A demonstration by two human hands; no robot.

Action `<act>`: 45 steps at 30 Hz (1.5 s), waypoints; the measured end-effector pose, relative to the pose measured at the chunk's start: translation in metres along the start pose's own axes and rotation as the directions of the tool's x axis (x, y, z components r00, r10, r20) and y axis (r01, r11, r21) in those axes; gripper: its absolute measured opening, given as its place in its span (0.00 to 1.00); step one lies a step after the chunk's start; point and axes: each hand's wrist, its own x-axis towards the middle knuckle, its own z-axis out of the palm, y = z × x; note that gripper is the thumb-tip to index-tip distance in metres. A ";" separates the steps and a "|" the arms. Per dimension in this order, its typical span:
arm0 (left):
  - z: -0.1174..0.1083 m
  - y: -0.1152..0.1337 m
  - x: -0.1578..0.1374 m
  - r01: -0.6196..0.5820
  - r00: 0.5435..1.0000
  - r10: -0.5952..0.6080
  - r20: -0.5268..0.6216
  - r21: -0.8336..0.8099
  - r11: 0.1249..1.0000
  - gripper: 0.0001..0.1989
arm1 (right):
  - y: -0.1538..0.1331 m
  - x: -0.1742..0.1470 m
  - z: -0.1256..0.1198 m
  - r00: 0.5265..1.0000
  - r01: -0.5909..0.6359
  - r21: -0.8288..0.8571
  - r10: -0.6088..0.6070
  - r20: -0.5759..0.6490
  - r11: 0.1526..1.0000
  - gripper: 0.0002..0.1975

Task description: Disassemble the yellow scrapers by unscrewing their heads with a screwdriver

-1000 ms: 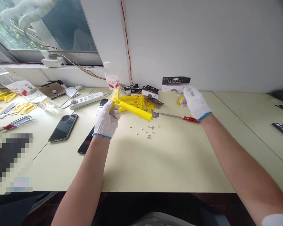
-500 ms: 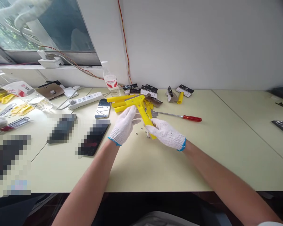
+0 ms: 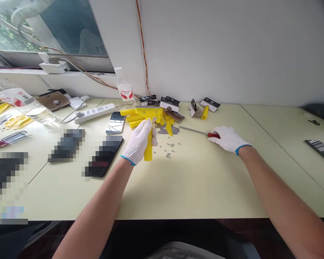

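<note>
A yellow scraper with a wide head stands roughly upright in my gloved left hand, whose fingers wrap its handle. My gloved right hand has its fingers closed around the red handle of a screwdriver; the shaft points left along the table. Between the hands lie several small screws and nuts. Beyond them are flat grey metal blades and yellow flat plastic pieces. More yellow handles lie behind the scraper, partly hidden by it.
Black cardboard packaging and a water bottle stand near the wall. To the left are a power strip, a phone, blurred dark devices, another bottle and a second screwdriver. One yellow tube lies at the back.
My right hand has let go of the scraper's handle and moved right onto the screwdriver. The scraper, now in my left hand alone, has turned more upright and shifted slightly left.
</note>
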 end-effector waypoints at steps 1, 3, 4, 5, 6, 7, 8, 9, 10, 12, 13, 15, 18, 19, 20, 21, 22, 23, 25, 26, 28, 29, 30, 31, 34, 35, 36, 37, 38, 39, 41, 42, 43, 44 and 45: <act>-0.001 0.000 0.001 -0.003 1.000 0.003 -0.013 0.002 1.000 0.21 | 0.006 0.001 0.000 0.999 -0.010 -0.005 0.011 0.053 1.000 0.15; -0.002 -0.001 0.002 -0.004 0.999 0.005 -0.039 0.014 1.000 0.20 | 0.013 -0.001 0.000 0.991 -0.037 -0.002 0.037 0.130 0.999 0.14; -0.004 -0.001 0.003 -0.008 0.999 0.010 -0.050 0.032 0.999 0.18 | 0.013 -0.004 -0.001 0.987 -0.054 0.014 0.051 0.151 0.998 0.14; -0.005 -0.001 0.004 -0.015 0.998 0.018 -0.058 0.061 0.998 0.17 | 0.011 -0.008 -0.002 0.984 -0.073 0.045 0.064 0.163 0.996 0.15; -0.007 -0.001 0.004 -0.026 0.998 0.032 -0.057 0.102 0.994 0.15 | 0.007 -0.012 -0.003 0.982 -0.094 0.087 0.078 0.169 0.992 0.15; -0.008 -0.001 0.005 -0.042 0.998 0.050 -0.047 0.152 0.987 0.14 | 0.001 -0.017 -0.004 0.980 -0.112 0.138 0.087 0.177 0.984 0.16; -0.009 0.000 0.006 -0.060 0.997 0.067 -0.026 0.202 0.978 0.13 | -0.007 -0.023 -0.004 0.979 -0.117 0.200 0.079 0.190 0.973 0.16; -0.010 0.001 0.006 -0.077 0.997 0.079 0.000 0.241 0.967 0.11 | -0.017 -0.028 -0.003 0.981 -0.119 0.256 0.074 0.179 0.959 0.16; -0.011 0.002 0.007 -0.084 0.996 0.080 0.025 0.265 0.961 0.10 | -0.028 -0.032 -0.001 0.986 -0.098 0.314 0.051 0.157 0.944 0.16; -0.012 0.005 0.007 -0.066 0.997 0.054 0.053 0.270 0.960 0.09 | -0.053 -0.039 0.005 0.993 -0.045 0.454 -0.008 0.114 0.890 0.18; -0.012 0.006 0.007 -0.050 0.998 0.036 0.060 0.264 0.963 0.10 | -0.066 -0.041 0.009 0.992 -0.024 0.512 -0.044 0.119 0.858 0.20; -0.012 0.007 0.007 -0.024 0.997 0.005 0.071 0.258 0.966 0.12 | -0.086 -0.044 0.015 0.984 0.008 0.578 -0.108 0.139 0.816 0.23; -0.015 0.005 0.005 -0.009 0.997 -0.014 0.075 0.298 0.955 0.13 | -0.104 -0.048 0.025 0.966 -0.003 0.612 -0.157 0.207 0.791 0.23; -0.016 0.003 0.004 -0.006 0.997 -0.019 0.078 0.313 0.950 0.13 | -0.106 -0.049 0.028 0.962 -0.003 0.609 -0.164 0.218 0.793 0.23; -0.016 0.002 0.004 -0.003 0.996 -0.024 0.081 0.320 0.947 0.14 | -0.107 -0.050 0.031 0.962 0.007 0.596 -0.167 0.214 0.803 0.23; -0.017 0.001 0.004 0.001 0.996 -0.030 0.086 0.317 0.948 0.14 | -0.107 -0.051 0.034 0.965 0.024 0.572 -0.168 0.200 0.820 0.22; -0.018 -0.001 0.003 0.006 0.995 -0.036 0.092 0.307 0.952 0.15 | -0.106 -0.052 0.036 0.969 0.046 0.540 -0.169 0.182 0.841 0.21; -0.018 -0.002 0.003 0.011 0.995 -0.041 0.096 0.295 0.955 0.15 | -0.105 -0.053 0.039 0.971 0.068 0.506 -0.173 0.164 0.860 0.21; -0.019 -0.003 0.003 0.006 0.993 -0.039 0.108 0.292 0.956 0.15 | -0.101 -0.054 0.042 0.970 0.097 0.462 -0.189 0.156 0.882 0.21; -0.019 -0.004 0.003 -0.002 0.992 -0.035 0.118 0.301 0.954 0.15 | -0.100 -0.054 0.044 0.968 0.105 0.452 -0.195 0.157 0.886 0.21; -0.020 -0.005 0.003 -0.016 0.991 -0.029 0.131 0.328 0.945 0.15 | -0.099 -0.054 0.044 0.968 0.118 0.444 -0.203 0.147 0.888 0.22; -0.021 -0.006 0.003 -0.019 0.991 -0.028 0.134 0.342 0.940 0.16 | -0.099 -0.054 0.044 0.969 0.121 0.442 -0.202 0.141 0.889 0.22; -0.021 -0.007 0.003 -0.023 0.990 -0.029 0.138 0.358 0.933 0.16 | -0.099 -0.054 0.044 0.970 0.121 0.439 -0.200 0.138 0.890 0.22; -0.022 -0.007 0.003 -0.028 0.989 -0.029 0.144 0.376 0.926 0.16 | -0.099 -0.054 0.044 0.970 0.122 0.435 -0.199 0.138 0.892 0.22; -0.024 -0.009 0.003 -0.052 0.985 -0.025 0.171 0.429 0.902 0.14 | -0.100 -0.054 0.044 0.969 0.124 0.415 -0.201 0.146 0.901 0.22; -0.025 -0.009 0.004 -0.056 0.984 -0.026 0.175 0.443 0.895 0.14 | -0.100 -0.054 0.044 0.969 0.125 0.411 -0.201 0.146 0.903 0.22; -0.025 -0.009 0.004 -0.057 0.984 -0.027 0.176 0.456 0.888 0.14 | -0.099 -0.054 0.044 0.969 0.126 0.409 -0.200 0.145 0.904 0.22; -0.025 -0.009 0.004 -0.057 0.984 -0.029 0.175 0.468 0.882 0.14 | -0.099 -0.054 0.044 0.970 0.126 0.410 -0.199 0.142 0.904 0.22; -0.025 -0.009 0.004 -0.058 0.984 -0.030 0.174 0.479 0.876 0.13 | -0.099 -0.054 0.044 0.970 0.126 0.410 -0.199 0.142 0.903 0.22; -0.025 -0.008 0.003 -0.058 0.984 -0.032 0.174 0.490 0.870 0.13 | -0.099 -0.055 0.044 0.970 0.126 0.408 -0.198 0.141 0.904 0.21; -0.024 -0.007 0.002 -0.061 0.984 -0.034 0.173 0.514 0.856 0.12 | -0.100 -0.056 0.043 0.975 0.116 0.389 -0.180 0.132 0.914 0.21; -0.023 -0.005 0.002 -0.064 0.985 -0.032 0.171 0.527 0.847 0.11 | -0.101 -0.057 0.042 0.978 0.107 0.374 -0.165 0.126 0.921 0.21; -0.023 -0.004 0.002 -0.068 0.985 -0.028 0.169 0.539 0.839 0.11 | -0.101 -0.058 0.041 0.981 0.098 0.362 -0.152 0.123 0.927 0.21; -0.022 -0.003 0.001 -0.073 0.986 -0.023 0.167 0.549 0.833 0.11 | -0.102 -0.058 0.041 0.982 0.090 0.355 -0.143 0.125 0.930 0.22; -0.022 -0.003 0.001 -0.077 0.986 -0.019 0.165 0.553 0.829 0.11 | -0.103 -0.059 0.040 0.981 0.086 0.354 -0.140 0.131 0.931 0.23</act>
